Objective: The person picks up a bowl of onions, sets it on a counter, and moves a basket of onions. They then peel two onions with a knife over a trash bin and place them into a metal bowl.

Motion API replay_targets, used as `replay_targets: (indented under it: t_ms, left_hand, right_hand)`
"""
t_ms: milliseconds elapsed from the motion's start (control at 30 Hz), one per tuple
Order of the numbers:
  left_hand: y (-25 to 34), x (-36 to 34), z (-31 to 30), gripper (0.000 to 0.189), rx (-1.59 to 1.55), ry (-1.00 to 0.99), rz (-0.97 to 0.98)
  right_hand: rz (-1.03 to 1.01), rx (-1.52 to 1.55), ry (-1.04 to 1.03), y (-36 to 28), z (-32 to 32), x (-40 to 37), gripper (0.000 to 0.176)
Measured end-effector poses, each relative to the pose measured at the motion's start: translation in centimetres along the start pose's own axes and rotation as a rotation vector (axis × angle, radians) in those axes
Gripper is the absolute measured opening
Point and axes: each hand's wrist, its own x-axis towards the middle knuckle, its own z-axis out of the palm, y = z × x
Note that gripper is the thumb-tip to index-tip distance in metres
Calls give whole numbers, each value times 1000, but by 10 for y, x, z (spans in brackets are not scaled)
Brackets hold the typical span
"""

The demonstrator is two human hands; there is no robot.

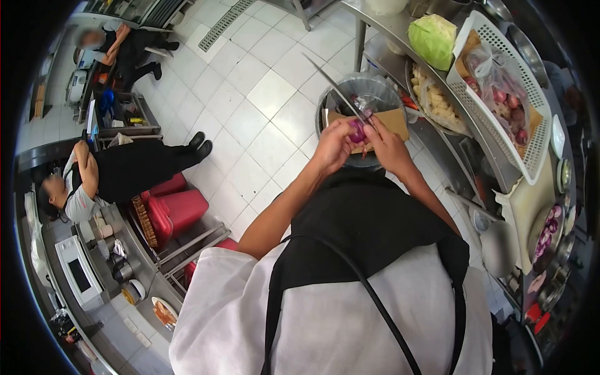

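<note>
My left hand [335, 147] is closed round a purple-red onion [357, 132]. Against the onion, my right hand [389, 145] grips a long knife [334, 85] near its handle end, and the blade points up and away to the left. Both hands are close together above a round bin [369, 84] lined with a dark plastic bag. A piece of brown cardboard [395, 122] lies across the bin, just beyond my fingers. The knife handle is mostly hidden by my right fingers.
On the steel counter to my right are a green cabbage [432, 41], a white plastic basket [539, 147] of red onions, and a bowl of peeled purple onions [547, 232]. Two people [128, 169] stand at left, near red bins [178, 215]. White tiles [250, 125] cover the floor.
</note>
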Motion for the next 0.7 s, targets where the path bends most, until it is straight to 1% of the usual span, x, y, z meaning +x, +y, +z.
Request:
replay_targets:
  t_ms: [33, 100, 133, 200, 300, 400, 500, 600, 700]
  left_hand:
    - [1, -5, 6, 31, 21, -14, -36]
    - [5, -11, 12, 33, 7, 53, 0]
    - [10, -8, 14, 34, 1, 80, 29]
    - [9, -1, -1, 36, -40, 79, 30]
    - [15, -3, -4, 37, -36, 79, 16]
    - [15, -2, -7, 38, -31, 44, 1]
    - [13, -4, -19, 38, -42, -6, -33]
    - [15, -7, -25, 37, -23, -29, -56]
    - [18, -8, -21, 36, 16, -7, -35]
  right_hand:
    - [86, 86, -30, -1, 0, 1, 56]
    - [247, 251, -90, -4, -5, 5, 54]
    - [281, 270, -87, -12, -10, 8, 52]
    - [373, 313, -90, -28, -14, 2, 50]
    - [393, 332, -115, -22, -13, 5, 46]
    - [382, 433, -105, -19, -11, 5, 52]
    - [394, 455, -108, -9, -14, 9, 53]
    - [394, 454, -78, -8, -16, 9, 54]
    - [386, 405, -144, -6, -21, 9, 53]
